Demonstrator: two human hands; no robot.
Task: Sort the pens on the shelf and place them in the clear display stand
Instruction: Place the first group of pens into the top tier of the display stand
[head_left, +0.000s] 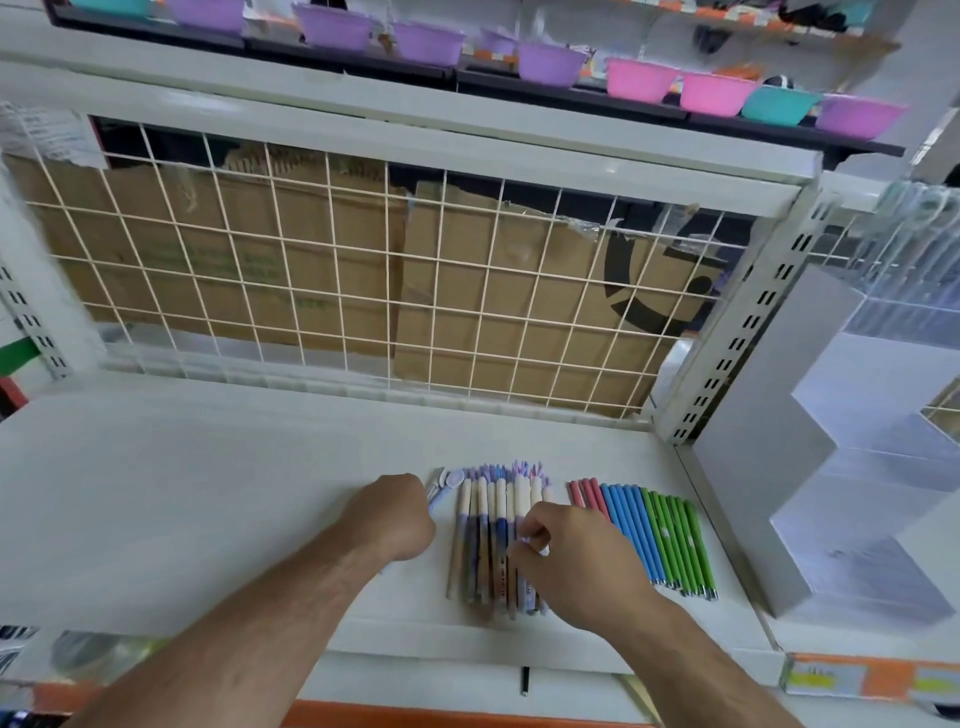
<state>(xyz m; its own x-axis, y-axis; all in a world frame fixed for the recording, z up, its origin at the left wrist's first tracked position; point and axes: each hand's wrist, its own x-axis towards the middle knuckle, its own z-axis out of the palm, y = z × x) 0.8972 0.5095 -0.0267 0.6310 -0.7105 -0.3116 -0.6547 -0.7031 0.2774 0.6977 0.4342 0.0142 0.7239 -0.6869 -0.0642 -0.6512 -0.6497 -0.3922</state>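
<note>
Our left hand (397, 514) is fisted round a pale blue pen (441, 493). Our right hand (576, 556) pinches one of the cream-topped pens (488, 525), which lie in a row between both hands.

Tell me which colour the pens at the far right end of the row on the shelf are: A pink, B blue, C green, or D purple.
C: the green pens lie farthest right, beyond the blue pens and the pink pens.
</note>
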